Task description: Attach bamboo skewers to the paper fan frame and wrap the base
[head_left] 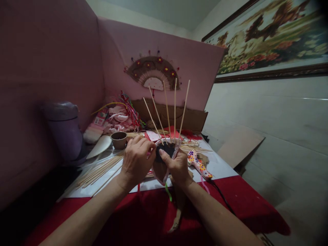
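Observation:
My right hand (179,166) grips a small fan-shaped piece (162,171) with a dark face and a pale fabric edge, thumb pressed on its front. Several thin wooden sticks (175,109) spread upward from the top of this piece. At its left edge, my left hand (138,158) has thumb and fingers pinched together; what lies between the fingertips is hidden. Just right of my right hand lies a flower-patterned hot glue gun (198,164) with a dark cord. A bundle of loose wooden sticks (102,169) rests left of my left hand.
A brown cup (119,140), pink fabric (118,118) and a purple lidded container (65,131) stand on the left. A decorated fan (156,70) hangs on the pink back panel (192,71). White sheeting and red cloth (246,194) cover the table; a cardboard strip (179,208) lies near the front.

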A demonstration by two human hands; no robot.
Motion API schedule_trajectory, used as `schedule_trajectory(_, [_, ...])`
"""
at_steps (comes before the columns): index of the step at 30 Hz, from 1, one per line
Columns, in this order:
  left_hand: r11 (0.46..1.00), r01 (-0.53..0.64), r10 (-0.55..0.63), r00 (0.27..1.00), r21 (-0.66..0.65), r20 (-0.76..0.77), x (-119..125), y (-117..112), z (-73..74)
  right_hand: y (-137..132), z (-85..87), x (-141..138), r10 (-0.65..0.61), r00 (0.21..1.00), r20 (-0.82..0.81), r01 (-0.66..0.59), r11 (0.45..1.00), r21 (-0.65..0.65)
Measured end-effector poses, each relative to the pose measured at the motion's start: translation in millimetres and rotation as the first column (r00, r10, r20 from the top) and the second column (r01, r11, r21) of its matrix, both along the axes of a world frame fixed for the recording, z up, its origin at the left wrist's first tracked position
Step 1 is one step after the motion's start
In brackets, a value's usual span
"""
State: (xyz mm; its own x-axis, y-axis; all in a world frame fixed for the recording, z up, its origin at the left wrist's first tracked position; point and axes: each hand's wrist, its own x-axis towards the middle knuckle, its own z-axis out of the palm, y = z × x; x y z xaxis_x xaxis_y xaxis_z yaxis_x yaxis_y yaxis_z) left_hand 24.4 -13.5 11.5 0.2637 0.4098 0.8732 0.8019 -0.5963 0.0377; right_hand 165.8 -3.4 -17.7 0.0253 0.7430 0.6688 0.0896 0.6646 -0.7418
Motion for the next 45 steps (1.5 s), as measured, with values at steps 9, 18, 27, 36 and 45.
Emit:
schedule_trajectory(9, [0.983,-0.176,0.170,0.980,-0.051,-0.106,9,4,-10.1,0,-3.9,-3,-0.092,0.996,-0.016,0.091,0.995,-0.046])
schedule_trajectory(18, [0.996,-0.007,0.012,0.998,-0.091,0.055,3,2,-4.9,21,-3.5,11,-0.028,0.965,-0.260,-0.028,0.977,-0.209])
schedule_trajectory(27, [0.985,0.139,-0.115,0.970,-0.099,0.214,-1,2,-5.5,8,1.0,4,0.032,0.975,-0.220,-0.072,0.981,-0.178])
schedule_trajectory(36, [0.999,0.009,-0.007,0.998,-0.033,0.064,2,0,-3.6,0,4.7,0,0.031,0.994,-0.102,-0.044,0.992,-0.121])
schedule_trajectory(45, [0.986,-0.165,0.165,0.986,-0.033,-0.025,8,-4,-4.3,1,-4.3,0,-0.069,0.997,0.030,0.068,0.998,0.018])
